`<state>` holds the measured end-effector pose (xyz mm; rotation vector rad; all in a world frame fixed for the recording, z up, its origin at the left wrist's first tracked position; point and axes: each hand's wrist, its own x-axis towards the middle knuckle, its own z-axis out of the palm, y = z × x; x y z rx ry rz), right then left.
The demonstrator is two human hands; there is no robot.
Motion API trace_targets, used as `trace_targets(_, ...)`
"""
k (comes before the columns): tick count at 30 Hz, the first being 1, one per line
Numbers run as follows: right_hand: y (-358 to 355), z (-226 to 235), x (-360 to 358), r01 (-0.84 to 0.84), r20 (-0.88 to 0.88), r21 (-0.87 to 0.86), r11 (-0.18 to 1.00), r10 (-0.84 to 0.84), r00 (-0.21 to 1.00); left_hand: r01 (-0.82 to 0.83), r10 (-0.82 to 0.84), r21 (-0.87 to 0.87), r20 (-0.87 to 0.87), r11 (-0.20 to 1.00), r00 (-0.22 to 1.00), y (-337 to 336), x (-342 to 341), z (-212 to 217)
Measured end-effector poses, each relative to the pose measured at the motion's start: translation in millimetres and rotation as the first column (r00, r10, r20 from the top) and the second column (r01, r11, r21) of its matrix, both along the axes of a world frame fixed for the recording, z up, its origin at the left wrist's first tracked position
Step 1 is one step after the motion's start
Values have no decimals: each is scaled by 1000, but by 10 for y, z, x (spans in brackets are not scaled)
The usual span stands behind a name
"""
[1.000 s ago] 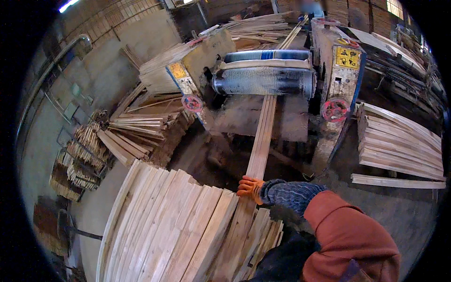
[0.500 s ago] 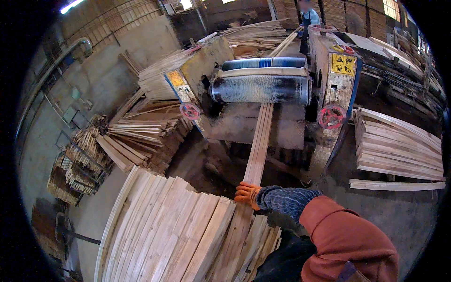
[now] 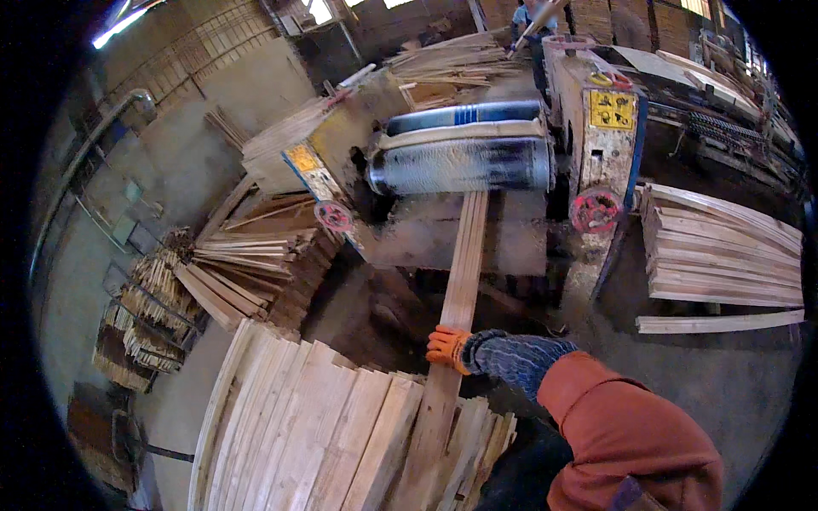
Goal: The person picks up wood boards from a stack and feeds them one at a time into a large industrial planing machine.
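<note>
Orange-gloved right hand (image 3: pixel 447 347), on an arm in a blue knitted cuff and a rust-red sleeve (image 3: pixel 626 430) entering from 5 o'clock, is closed over the near part of a long pale plank (image 3: pixel 458 294), fingers wrapped across its width from the right edge. The left hand does not show. The plank runs from 6 o'clock up the centre toward 12 o'clock; its near end rests on a stack of boards (image 3: pixel 307 426), its far end lies under the roller (image 3: pixel 464 166) of the machine. The stack of boards fills the lower left, at 7 o'clock from the hand, the boards lying side by side and fanned slightly, ends pointing toward the machine. Beyond the hand, dark floor (image 3: pixel 375 307) strewn with wood debris separates the stack from the machine. At 9 o'clock, heaps of thin offcuts (image 3: pixel 230 264) lie in layered piles, with bundles of smaller sticks (image 3: pixel 141 315) farther left. At 3 o'clock, a second pile of planks (image 3: pixel 724 255) lies on the floor, one loose plank just beside its near edge. The machine carries two red handwheels (image 3: pixel 596 209), one on each flank, and a yellow label on its right housing. At 12 o'clock, behind the machine, more timber (image 3: pixel 452 60) is stacked.
</note>
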<state>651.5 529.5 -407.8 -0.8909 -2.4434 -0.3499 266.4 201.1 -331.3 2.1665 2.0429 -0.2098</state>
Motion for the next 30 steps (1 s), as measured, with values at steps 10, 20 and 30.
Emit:
trace_targets(10,-62,63,-27,69,60,-203,977,-58,997,-14,14,12,-37,1000,999,-55,-135,23)
trace_targets(20,-30,13,-57,80,46,-355,932,-68,997,14,-13,17,-52,1000,999,80,-182,70)
trace_targets(30,-56,-16,-42,66,6,-329,942,-68,998,19,-18,17,-59,1000,998,139,-187,66)
